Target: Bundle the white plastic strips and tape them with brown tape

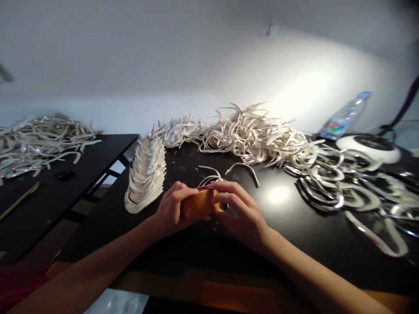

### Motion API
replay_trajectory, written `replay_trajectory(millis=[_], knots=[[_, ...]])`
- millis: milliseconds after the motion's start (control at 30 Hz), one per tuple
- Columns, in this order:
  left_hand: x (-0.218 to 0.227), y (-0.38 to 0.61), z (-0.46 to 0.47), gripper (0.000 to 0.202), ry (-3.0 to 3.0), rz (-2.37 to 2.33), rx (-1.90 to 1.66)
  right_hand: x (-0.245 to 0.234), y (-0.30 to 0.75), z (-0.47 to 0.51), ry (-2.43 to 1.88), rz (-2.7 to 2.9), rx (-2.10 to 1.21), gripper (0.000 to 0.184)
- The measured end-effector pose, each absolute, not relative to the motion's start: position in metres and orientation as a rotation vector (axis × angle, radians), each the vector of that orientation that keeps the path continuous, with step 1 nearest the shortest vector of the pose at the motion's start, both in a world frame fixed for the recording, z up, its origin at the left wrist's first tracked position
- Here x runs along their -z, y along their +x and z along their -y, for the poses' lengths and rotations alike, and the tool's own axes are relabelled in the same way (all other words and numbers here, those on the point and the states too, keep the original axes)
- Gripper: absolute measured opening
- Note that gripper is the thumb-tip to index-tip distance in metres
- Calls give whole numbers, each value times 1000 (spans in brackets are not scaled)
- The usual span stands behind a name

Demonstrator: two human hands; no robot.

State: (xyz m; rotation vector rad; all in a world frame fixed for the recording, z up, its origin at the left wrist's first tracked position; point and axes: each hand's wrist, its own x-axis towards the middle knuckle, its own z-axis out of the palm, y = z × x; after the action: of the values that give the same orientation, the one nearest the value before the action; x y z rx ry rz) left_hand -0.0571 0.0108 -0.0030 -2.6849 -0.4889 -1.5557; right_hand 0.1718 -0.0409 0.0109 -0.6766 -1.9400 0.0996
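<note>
Your left hand [173, 209] and right hand [241, 213] held an orange block [198, 205] between them, with your fingers curled close around it. Its long side ran left to right, and its left end sat deeper in your left hand. Thin white strips [209, 178] stuck out just behind it. A tidy stack of curved strips [145, 176] lay to the left, and a big messy pile [252, 135] lay far back.
</note>
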Motion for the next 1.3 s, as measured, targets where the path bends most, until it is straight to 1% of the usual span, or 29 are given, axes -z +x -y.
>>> replay_trajectory(millis=[100, 233, 533, 867, 1000, 1167, 1300], knots=[[2, -57, -10, 69, -2700, 493, 1573, -11, 172, 41, -660, 1939, -60, 26], [-3, -56, -8, 67, -2685, 480, 1555, -11, 173, 40, -663, 1935, -86, 31], [0, -57, -11, 73, -2632, 442, 1515, -14, 173, 41, -719, 1985, -60, 39], [-3, -56, -10, 71, -2642, 436, 1517, -13, 173, 43, -736, 1973, -58, 24], [-6, -56, -10, 74, -2626, 392, 1516, -12, 172, 43, -736, 1958, -31, 23], [-4, -55, -10, 71, -2648, 428, 1564, -11, 171, 43, -708, 1951, 26, 20], [1, -55, -9, 69, -2697, 494, 1605, -11, 172, 42, -712, 1907, -40, 22]])
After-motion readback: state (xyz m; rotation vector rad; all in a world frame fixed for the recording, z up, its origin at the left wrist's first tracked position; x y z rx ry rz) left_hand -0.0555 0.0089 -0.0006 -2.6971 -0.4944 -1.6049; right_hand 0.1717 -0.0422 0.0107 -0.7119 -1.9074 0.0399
